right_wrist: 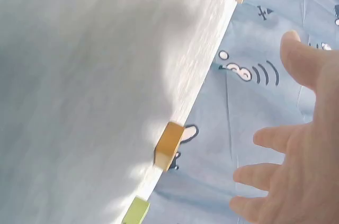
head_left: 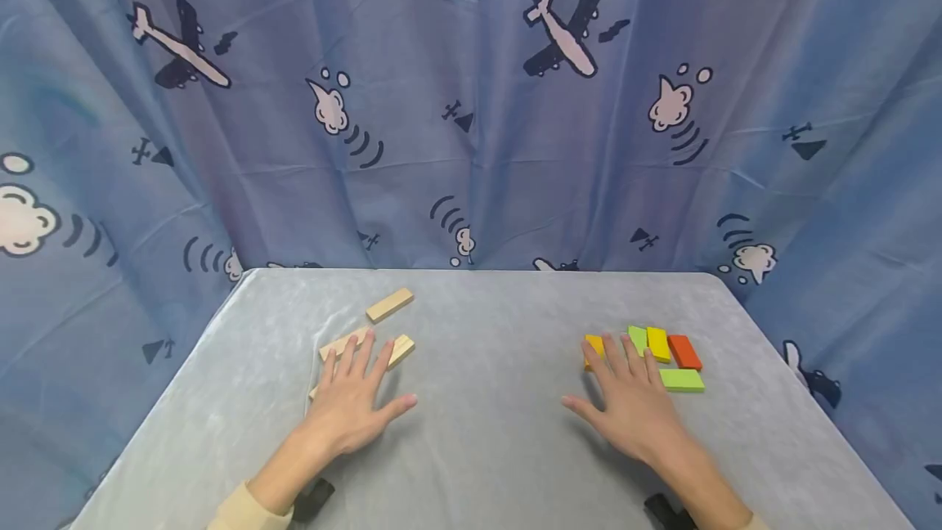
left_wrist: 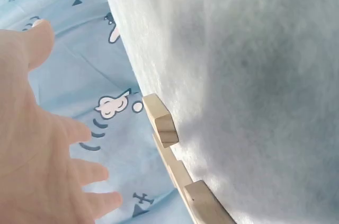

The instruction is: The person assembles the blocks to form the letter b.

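My left hand (head_left: 346, 407) is spread palm down above several plain wooden blocks, holding nothing. One wooden block (head_left: 390, 305) lies beyond its fingertips; a second block (head_left: 340, 345) and a third block (head_left: 401, 352) are partly covered by the fingers. On the other side, my right hand (head_left: 634, 415) is likewise spread, with nothing in it. Around its fingers lie an orange block (head_left: 592, 358), a light green block (head_left: 637, 339), a yellow block (head_left: 658, 344), a red block (head_left: 685, 352) and another green block (head_left: 682, 380). Both wrist views show straight fingers apart from the blocks.
A grey-white cloth covers the table (head_left: 486, 415). Behind it and at both sides hangs a blue curtain (head_left: 471, 105) printed with planes and clouds. Dark wrist devices show under each forearm, such as the left device (head_left: 313, 500).
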Tool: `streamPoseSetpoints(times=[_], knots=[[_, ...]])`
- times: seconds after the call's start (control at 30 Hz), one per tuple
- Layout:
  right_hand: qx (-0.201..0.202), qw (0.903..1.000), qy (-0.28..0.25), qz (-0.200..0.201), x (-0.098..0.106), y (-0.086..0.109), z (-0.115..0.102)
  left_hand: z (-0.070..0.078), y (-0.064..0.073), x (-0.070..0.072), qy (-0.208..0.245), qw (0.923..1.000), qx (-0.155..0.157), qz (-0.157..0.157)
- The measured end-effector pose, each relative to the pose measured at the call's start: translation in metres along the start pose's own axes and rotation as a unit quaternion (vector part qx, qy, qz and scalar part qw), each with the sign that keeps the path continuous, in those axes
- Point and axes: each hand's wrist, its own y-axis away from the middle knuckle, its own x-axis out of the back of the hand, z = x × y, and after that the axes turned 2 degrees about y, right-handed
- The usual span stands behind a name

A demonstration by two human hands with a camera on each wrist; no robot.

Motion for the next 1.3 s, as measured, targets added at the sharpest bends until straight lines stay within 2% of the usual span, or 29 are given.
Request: streamPoseSetpoints(times=[0.27, 0.5, 0.83, 1.1, 1.3], knots=[[0.053, 0.9984, 0.015, 0.012, -0.015, -0.01, -0.024, -0.013, 0.01, -0.002, 0.012, 0.9997, 0.002, 0.019], [0.091, 0.9955, 0.016, 0.018, -0.019, -0.02, -0.044, -0.021, 0.009, 0.0, 0.017, 0.9983, -0.02, 0.051], [0.122, 0.9925, 0.004, 0.002, -0.018, -0.044, -0.078, -0.03, 0.006, 0.005, 0.056, 0.994, -0.047, 0.082], [0.149, 0.9886, -0.006, 0.017, -0.018, -0.064, -0.105, -0.038, 0.005, 0.01, 0.07, 0.9929, -0.041, 0.087], [0.146, 0.9886, -0.03, 0.016, -0.02, -0.078, -0.12, -0.049, 0.003, 0.012, 0.093, 0.9904, -0.038, 0.095]])
